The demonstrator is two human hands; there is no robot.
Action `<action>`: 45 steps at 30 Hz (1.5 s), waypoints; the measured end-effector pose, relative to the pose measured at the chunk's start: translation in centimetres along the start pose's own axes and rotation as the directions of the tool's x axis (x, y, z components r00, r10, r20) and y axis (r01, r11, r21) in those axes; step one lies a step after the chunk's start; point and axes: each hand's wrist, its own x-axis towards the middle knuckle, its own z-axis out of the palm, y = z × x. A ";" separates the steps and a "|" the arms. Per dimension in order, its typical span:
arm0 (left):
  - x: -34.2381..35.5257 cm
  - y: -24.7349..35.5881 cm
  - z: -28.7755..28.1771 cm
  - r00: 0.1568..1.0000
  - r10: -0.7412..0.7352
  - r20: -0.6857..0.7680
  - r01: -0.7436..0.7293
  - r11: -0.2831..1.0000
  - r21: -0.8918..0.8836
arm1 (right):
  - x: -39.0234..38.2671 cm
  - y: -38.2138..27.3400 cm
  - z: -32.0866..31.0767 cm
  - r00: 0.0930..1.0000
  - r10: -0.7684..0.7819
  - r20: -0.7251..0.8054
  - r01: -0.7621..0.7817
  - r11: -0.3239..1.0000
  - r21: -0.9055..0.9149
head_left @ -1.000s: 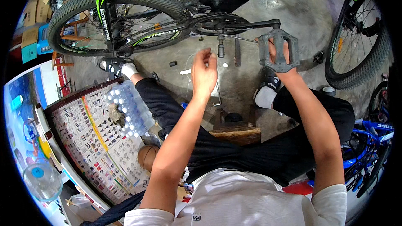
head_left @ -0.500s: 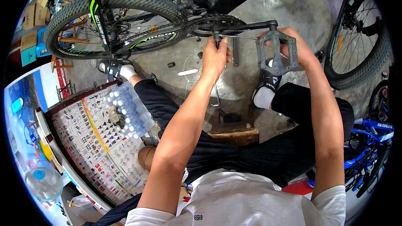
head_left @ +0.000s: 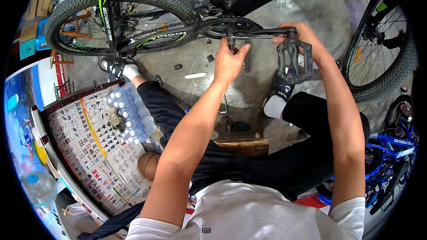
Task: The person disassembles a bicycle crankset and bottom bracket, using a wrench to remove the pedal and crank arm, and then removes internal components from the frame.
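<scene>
My left hand (head_left: 229, 62) grips a dark cylindrical fitting (head_left: 231, 43) at the bicycle's crank axle, fingers partly hidden, thumb pointing up to the right. My right hand (head_left: 309, 38) is closed round the outer end of the crank arm (head_left: 262, 31) and a thin metal bar lying along it. The black pedal (head_left: 293, 69) hangs just below my right hand. Behind them is the chainring (head_left: 211, 29) of the black and green bicycle. A flat dark bar (head_left: 247, 64) and a small white tube (head_left: 195, 75) lie on the concrete floor beside my left hand.
A rear wheel (head_left: 62, 22) is upper left, a front wheel (head_left: 391, 75) right. A printed parts chart (head_left: 89, 146), water bottles (head_left: 135, 106) and a jug (head_left: 38, 191) stand at left. A blue bicycle (head_left: 396, 151) is lower right. A wooden block (head_left: 240, 146) lies between my legs.
My left hand has moved up from over the floor onto the fitting and closed on it. My right hand has shifted up behind the pedal to the crank arm's end, and the pedal sits slightly lower.
</scene>
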 end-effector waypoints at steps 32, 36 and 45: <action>1.7 -0.8 1.4 0.970 -0.123 -0.208 0.133 0.990 0.036 | 3.2 1.2 -1.3 0.883 0.169 0.437 -0.019 0.944 -0.328; 1.6 -0.9 1.1 0.970 -0.214 -0.113 0.197 0.969 -0.147 | 2.9 2.0 -0.3 0.947 0.066 0.315 0.069 0.914 -0.399; 1.4 0.5 0.6 0.916 -0.389 0.098 0.391 0.814 -0.429 | 3.0 2.7 -0.1 0.962 -0.063 0.267 0.200 0.827 -0.526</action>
